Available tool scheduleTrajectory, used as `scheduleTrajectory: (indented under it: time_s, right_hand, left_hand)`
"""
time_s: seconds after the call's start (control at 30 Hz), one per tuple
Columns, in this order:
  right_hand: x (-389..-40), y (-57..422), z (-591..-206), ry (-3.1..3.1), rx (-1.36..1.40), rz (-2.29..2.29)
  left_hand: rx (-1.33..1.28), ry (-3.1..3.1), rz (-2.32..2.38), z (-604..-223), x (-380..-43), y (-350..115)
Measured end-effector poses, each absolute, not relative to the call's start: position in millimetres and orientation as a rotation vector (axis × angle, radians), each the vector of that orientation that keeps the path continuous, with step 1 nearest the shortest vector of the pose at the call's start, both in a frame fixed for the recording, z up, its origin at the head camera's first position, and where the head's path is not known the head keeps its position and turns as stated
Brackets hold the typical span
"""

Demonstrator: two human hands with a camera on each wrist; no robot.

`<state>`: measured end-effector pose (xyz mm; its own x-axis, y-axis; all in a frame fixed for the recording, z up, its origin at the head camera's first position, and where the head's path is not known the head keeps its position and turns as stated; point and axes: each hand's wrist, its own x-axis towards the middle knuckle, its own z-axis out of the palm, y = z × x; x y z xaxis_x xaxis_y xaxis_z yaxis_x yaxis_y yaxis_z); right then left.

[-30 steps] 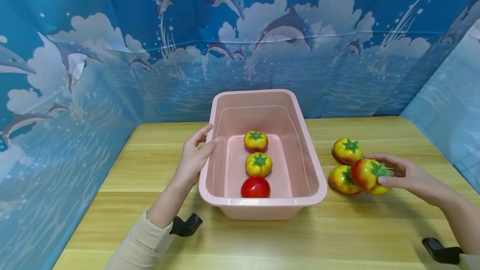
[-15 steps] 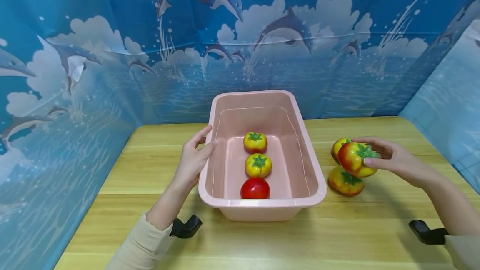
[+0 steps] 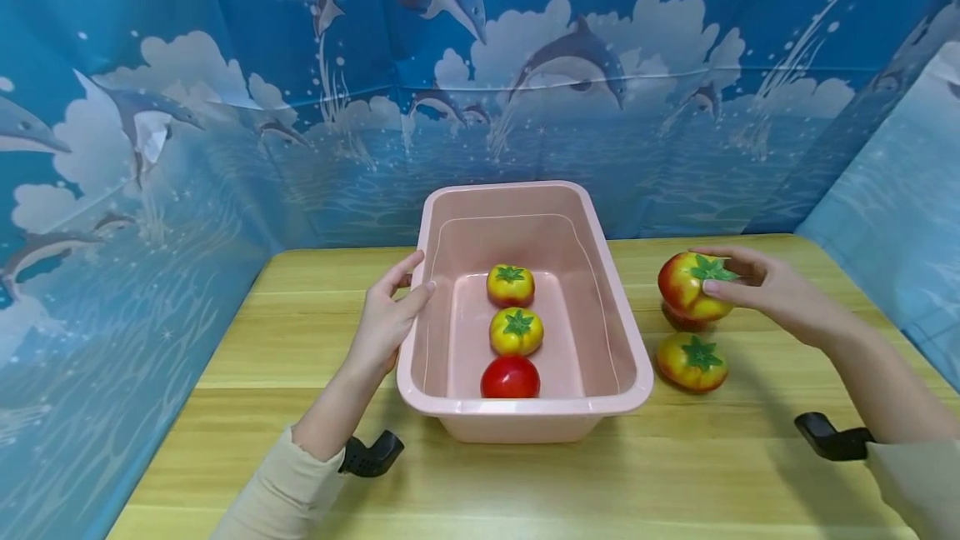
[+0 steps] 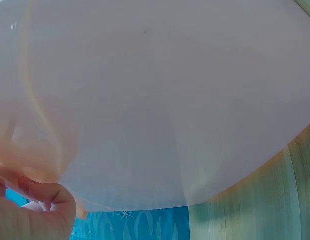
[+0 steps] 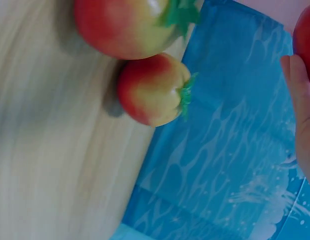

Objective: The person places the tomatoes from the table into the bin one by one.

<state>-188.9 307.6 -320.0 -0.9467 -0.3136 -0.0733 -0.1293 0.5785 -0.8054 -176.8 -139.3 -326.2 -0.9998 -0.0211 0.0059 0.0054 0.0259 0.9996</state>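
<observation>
L hand (image 3: 386, 311) is gripping the L rim of the pink bin (image 3: 525, 405). R hand (image 3: 768, 290) is gripping the held tomato (image 3: 684, 283), R of bin; it is partly hiding the rear tomato (image 3: 684, 322) in head view; contact btwn the 2: can't tell. Front tomato (image 3: 684, 367) is resting nearby on tbl (image 3: 600, 490). Inside bin, rear to front, 3 pcs. are lying in line: far yellow-red tomato (image 3: 511, 288), mid yellow tomato (image 3: 517, 340), plain red tomato (image 3: 511, 377). Dolphin-print backdrop (image 3: 420, 190) is hanging behind.

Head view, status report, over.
Left grip holds pink bin. Right grip holds red-yellow fruit, mostly hiding second fruit. Bin wall between held fruit and bin's inside.
</observation>
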Motion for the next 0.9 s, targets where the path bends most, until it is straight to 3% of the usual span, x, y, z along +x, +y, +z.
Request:
scheduleTrajectory:
  time_s: [0.9]
  right_hand:
    - [-219, 237, -267, 2.555, -0.41, -1.382]
  left_hand:
    - [0.026, -2.235, -2.191, -327, -179, -139]
